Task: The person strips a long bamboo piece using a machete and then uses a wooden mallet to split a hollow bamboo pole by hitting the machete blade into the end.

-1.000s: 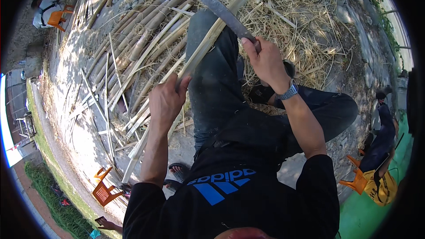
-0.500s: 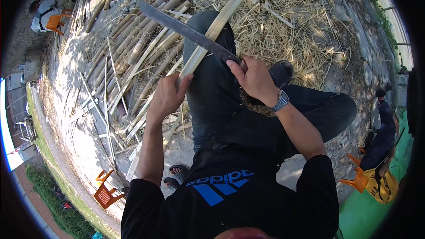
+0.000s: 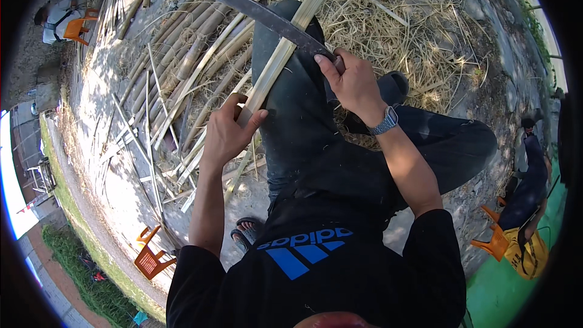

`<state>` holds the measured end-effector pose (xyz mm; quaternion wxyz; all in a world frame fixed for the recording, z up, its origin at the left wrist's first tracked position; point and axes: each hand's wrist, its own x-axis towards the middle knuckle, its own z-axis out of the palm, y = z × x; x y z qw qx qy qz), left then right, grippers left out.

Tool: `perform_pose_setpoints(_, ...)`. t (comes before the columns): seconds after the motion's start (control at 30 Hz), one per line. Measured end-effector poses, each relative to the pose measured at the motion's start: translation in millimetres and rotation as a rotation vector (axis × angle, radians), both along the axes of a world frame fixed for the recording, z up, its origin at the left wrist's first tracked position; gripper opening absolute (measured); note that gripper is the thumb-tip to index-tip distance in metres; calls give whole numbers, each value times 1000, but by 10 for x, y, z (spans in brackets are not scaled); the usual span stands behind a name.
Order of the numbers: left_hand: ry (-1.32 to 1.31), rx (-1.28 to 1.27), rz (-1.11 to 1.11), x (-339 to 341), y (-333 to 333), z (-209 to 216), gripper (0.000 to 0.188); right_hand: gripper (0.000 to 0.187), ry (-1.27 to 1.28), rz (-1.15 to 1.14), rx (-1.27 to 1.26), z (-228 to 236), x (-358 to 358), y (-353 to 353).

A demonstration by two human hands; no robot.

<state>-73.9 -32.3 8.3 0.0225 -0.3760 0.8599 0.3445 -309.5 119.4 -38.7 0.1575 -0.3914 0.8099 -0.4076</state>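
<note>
My left hand (image 3: 229,127) is closed round a long pale bamboo strip (image 3: 276,67), its thumb lying along the near end. The strip slants away to the upper right, over my raised knee (image 3: 282,15). My right hand (image 3: 354,82) grips a machete (image 3: 243,5), its fingers hiding the handle. The dark, slightly curved blade lies across the strip just beyond the knee and points to the far left. Some distance of bare strip separates the blade from my left hand.
Bamboo poles (image 3: 197,42) and loose strips (image 3: 147,140) lie at the left. Shavings (image 3: 395,42) cover the ground ahead and right. Orange chairs (image 3: 149,258) stand around; two people (image 3: 61,21) (image 3: 527,206) sit at the sides. A sandalled foot (image 3: 246,234) shows beside me.
My right hand and the machete have moved away from me along the bamboo strip, widening the gap to my left hand. My left hand keeps its hold with its fingers slightly shifted.
</note>
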Motion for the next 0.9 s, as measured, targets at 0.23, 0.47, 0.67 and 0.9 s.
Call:
perform_pose_setpoints(0.23, -247, 177, 15, 1434, -84, -353, 64, 54, -33, -15, -65, -31, -74, 13)
perform_pose_setpoints(0.47, -203, 167, 143, 1804, 146, -481, 25, 46, 128, 1, -73, 71, -206, -23)
perform_pose_setpoints(0.67, -48, -720, 255, 1324, 91, -239, 30, 45, 128, -145, -51, 262, -540, 37)
perform_pose_setpoints(0.9, -35, -472, 131, 550, 117, 103, 18, 39, 34, 8, 0, 99, 88, 57)
